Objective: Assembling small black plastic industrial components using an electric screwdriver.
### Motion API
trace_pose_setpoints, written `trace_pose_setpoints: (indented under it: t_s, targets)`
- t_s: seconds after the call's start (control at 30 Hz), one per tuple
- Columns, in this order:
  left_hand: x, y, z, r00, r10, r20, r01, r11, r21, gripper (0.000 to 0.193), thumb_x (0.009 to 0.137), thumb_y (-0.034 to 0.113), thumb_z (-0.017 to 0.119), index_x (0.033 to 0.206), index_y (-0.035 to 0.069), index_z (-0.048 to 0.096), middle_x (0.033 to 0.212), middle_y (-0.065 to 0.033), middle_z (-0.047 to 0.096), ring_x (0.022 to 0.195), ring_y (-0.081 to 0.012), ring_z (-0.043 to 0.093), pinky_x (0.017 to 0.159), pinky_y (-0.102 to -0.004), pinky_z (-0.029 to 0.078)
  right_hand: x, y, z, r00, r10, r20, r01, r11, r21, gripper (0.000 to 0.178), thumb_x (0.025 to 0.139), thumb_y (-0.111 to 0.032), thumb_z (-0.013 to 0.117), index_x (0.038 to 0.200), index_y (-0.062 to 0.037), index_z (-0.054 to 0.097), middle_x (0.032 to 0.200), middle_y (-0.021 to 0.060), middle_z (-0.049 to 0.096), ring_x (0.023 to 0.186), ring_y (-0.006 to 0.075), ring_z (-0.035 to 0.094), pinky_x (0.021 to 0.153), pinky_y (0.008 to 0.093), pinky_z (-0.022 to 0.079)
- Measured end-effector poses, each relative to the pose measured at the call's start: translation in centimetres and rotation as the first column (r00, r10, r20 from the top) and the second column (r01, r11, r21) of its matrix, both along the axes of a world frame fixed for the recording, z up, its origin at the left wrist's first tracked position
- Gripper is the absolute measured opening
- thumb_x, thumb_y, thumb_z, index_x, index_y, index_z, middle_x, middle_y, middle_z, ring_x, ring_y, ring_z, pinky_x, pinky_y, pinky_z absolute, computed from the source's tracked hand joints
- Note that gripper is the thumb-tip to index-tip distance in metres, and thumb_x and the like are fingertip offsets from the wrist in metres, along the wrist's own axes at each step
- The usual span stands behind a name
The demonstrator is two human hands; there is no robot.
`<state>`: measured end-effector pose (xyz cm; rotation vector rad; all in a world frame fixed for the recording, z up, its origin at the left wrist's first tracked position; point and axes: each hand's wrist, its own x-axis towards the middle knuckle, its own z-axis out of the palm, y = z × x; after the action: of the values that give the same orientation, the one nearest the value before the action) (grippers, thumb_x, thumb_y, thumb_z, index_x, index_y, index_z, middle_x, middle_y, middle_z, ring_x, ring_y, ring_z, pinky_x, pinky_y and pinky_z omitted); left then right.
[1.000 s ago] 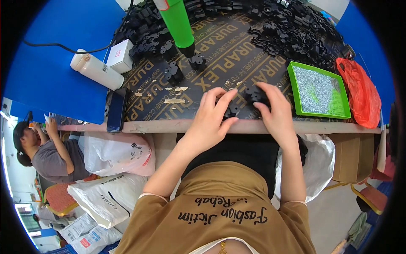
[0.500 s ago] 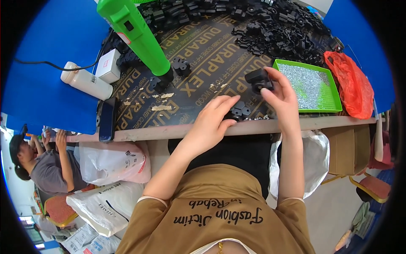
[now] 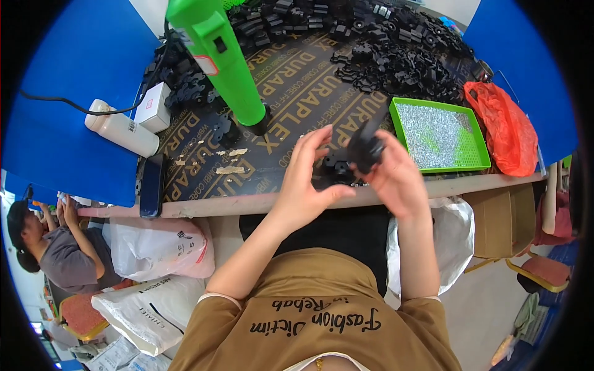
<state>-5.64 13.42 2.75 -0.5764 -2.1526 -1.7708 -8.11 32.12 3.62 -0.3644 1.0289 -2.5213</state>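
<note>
My right hand (image 3: 396, 179) holds a black moulded plastic part (image 3: 365, 150) above the table's near edge; the part is blurred by motion. My left hand (image 3: 306, 182) faces it from the left, its thumb and fingers spread around an empty gap. Between the two hands, lower down on the table, lies another black plastic part (image 3: 336, 168), partly hidden. My left fingers appear apart from both parts.
A green corded cylindrical tool (image 3: 229, 68) stands upright left of centre. Black parts (image 3: 408, 68) are heaped along the back. At right are a green tray (image 3: 442, 168) of small silver pieces and a red plastic bag (image 3: 504, 133). A white bottle (image 3: 124, 131) and phone (image 3: 151, 185) lie left.
My right hand has brought its black part left and downward, nearer my left hand. My left hand has come off the part on the table and spread its fingers. The green tool has shifted right.
</note>
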Motion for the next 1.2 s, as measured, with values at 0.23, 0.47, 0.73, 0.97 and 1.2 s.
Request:
trace_pose_setpoints:
  t_s: [0.23, 0.47, 0.73, 0.97, 1.2]
  targets:
    - [0.6, -0.1, 0.1, 0.996, 0.048, 0.074, -0.062, 0.977, 0.206, 0.055, 0.085, 0.008, 0.065, 0.131, 0.003, 0.036, 0.127, -0.0127, 0.046, 0.117, -0.0201, 0.048, 0.102, -0.0331, 0.038, -1.9, -1.8, 3.3, 0.750, 0.076, -0.657, 0.437, 0.690, 0.578, 0.012, 0.089, -0.008, 0.059, 0.095, 0.0016, 0.064, 0.093, 0.0085, 0.065, 0.092, 0.0193, 0.062, 0.081, 0.0296, 0.049]
    - [-0.5, -2.0, 0.6, 0.991, 0.132, 0.000, -0.132, 0.991, -0.028, 0.044, 0.078, 0.010, 0.071, 0.114, 0.003, 0.047, 0.120, -0.0128, 0.044, 0.109, -0.0212, 0.048, 0.096, -0.0310, 0.039, -16.4, 0.1, 1.0, 0.437, 0.630, -0.642, 0.891, -0.205, 0.405, 0.012, 0.079, -0.003, 0.058, 0.090, -0.0007, 0.060, 0.091, 0.0158, 0.064, 0.089, 0.0326, 0.062, 0.077, 0.0399, 0.052]
    - [0.8, -2.9, 2.5, 0.965, -0.091, 0.246, -0.015, 0.917, 0.398, 0.053, 0.077, 0.007, 0.074, 0.121, 0.001, 0.046, 0.108, -0.0066, 0.054, 0.095, -0.0119, 0.055, 0.084, -0.0272, 0.049, -15.0, -1.2, 3.5, 0.582, 0.540, -0.608, 0.764, -0.106, 0.637, 0.019, 0.080, -0.004, 0.059, 0.100, -0.0008, 0.060, 0.093, 0.0146, 0.066, 0.091, 0.0266, 0.063, 0.077, 0.0336, 0.051]
    - [1.6, -3.0, 3.8, 0.953, -0.233, 0.194, 0.127, 0.888, 0.443, 0.055, 0.074, -0.001, 0.075, 0.124, 0.002, 0.051, 0.111, -0.0046, 0.054, 0.101, -0.0123, 0.056, 0.088, -0.0276, 0.049, -2.7, -1.9, 6.9, 0.892, 0.153, -0.425, -0.011, 0.948, 0.318, 0.034, 0.090, -0.009, 0.060, 0.120, -0.0028, 0.046, 0.097, 0.0047, 0.061, 0.087, 0.0097, 0.057, 0.074, 0.0231, 0.045]
    - [2.0, -3.1, 4.4, 0.967, -0.206, 0.149, 0.140, 0.922, 0.362, 0.056, 0.068, -0.007, 0.075, 0.121, 0.004, 0.057, 0.114, -0.0052, 0.054, 0.103, -0.0143, 0.056, 0.089, -0.0280, 0.048, -1.3, -1.2, 6.9, 0.868, 0.227, -0.442, -0.047, 0.923, 0.381, 0.032, 0.088, -0.007, 0.062, 0.116, -0.0022, 0.048, 0.096, 0.0053, 0.059, 0.088, 0.0127, 0.058, 0.078, 0.0248, 0.046]
